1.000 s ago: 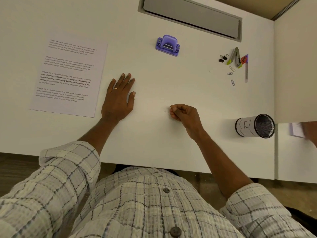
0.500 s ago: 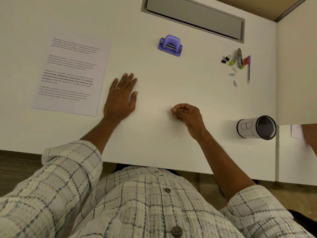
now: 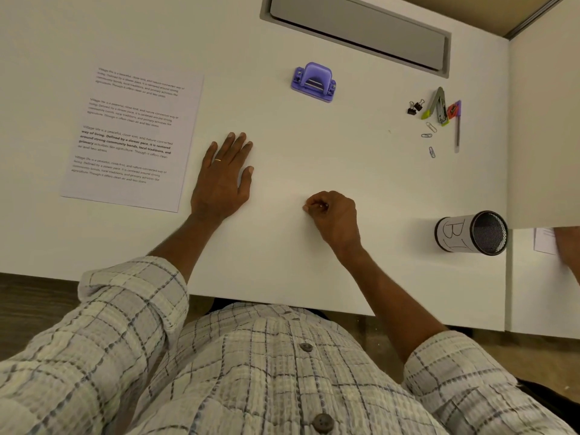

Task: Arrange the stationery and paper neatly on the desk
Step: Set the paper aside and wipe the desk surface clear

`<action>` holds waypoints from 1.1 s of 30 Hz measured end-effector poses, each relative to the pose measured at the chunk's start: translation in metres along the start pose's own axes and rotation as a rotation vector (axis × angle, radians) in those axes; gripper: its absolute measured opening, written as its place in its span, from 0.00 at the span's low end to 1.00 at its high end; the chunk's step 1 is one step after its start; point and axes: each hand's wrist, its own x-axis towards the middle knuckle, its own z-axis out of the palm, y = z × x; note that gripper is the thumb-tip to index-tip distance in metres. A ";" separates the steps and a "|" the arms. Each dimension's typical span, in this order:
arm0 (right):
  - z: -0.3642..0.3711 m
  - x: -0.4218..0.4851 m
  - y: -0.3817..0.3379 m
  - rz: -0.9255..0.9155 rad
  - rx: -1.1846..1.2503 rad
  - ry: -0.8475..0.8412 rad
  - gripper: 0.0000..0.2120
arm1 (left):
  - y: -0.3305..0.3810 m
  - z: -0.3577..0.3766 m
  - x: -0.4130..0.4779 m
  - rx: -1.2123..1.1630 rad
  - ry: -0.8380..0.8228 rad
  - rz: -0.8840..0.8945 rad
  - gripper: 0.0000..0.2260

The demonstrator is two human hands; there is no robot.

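Near the middle of the white table point(image 3: 314, 271): left hand point(image 3: 222, 180) flat, fingers spread; right hand point(image 3: 334, 215) fisted, contents unclear. Printed white paper sheet point(image 3: 131, 139) far left, small stationery cluster point(image 3: 439, 116) far right. Better square the sheet first.

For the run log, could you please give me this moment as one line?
left hand: flat on desk, empty | right hand: fisted, contents unclear | pen holder: on its side | paper: untouched
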 end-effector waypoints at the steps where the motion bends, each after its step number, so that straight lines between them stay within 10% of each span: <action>1: 0.002 -0.001 0.000 -0.040 -0.054 0.003 0.02 | 0.000 0.000 0.000 -0.001 0.000 0.000 0.23; 10: 0.004 0.009 -0.009 -0.005 -0.137 -0.108 0.05 | 0.001 0.000 -0.001 0.005 0.029 0.018 0.23; 22: -0.107 -0.007 0.017 0.522 1.148 -0.122 0.04 | 0.001 -0.001 0.000 0.004 -0.028 -0.001 0.24; 33: -0.264 -0.039 0.109 0.416 0.772 0.228 0.18 | 0.003 -0.003 -0.001 -0.006 -0.023 0.023 0.24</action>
